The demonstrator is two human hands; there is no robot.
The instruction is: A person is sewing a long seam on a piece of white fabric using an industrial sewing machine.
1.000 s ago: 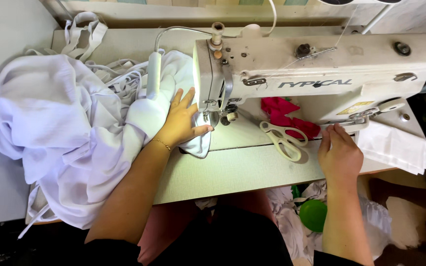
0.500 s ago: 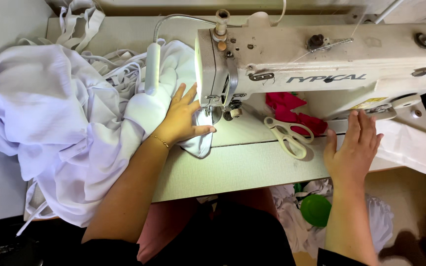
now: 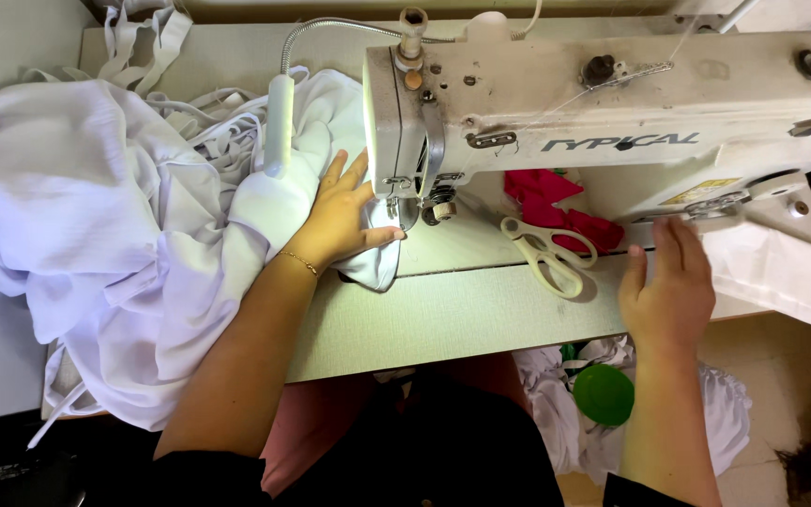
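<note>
Looking down from the head camera, I start at the far left, where a big heap of white fabric [image 3: 96, 244] spills over the left end of the sewing table [image 3: 462, 314] and hangs off its near edge. White straps [image 3: 147, 38] lie tangled at the far left corner, behind the heap. A slim lamp [image 3: 279, 122] on a bendy metal neck hangs over the cloth, just left of the machine head. My left hand [image 3: 340, 221] lies flat and open on the fabric, fingers spread, pressing a folded edge against the table right at the needle area; nothing is gripped, only held down. The thumb points right, toward the presser foot [image 3: 404, 208], which sits touching the cloth just beside my fingertips. The cream sewing machine [image 3: 612, 103] spans the far side from the middle to the right, its arm overhanging the bed. Under that arm lies a scrap of red cloth [image 3: 556, 202], and cream-handled scissors [image 3: 544, 252] rest just near of it, between my two hands. My right hand [image 3: 668, 296] sits at the near right table edge, open and loose, fingers pointing far, holding nothing. Folded white cloth [image 3: 776, 272] lies just right of it. Below the table edge, a green round lid [image 3: 603, 394] shows among white rags.
</note>
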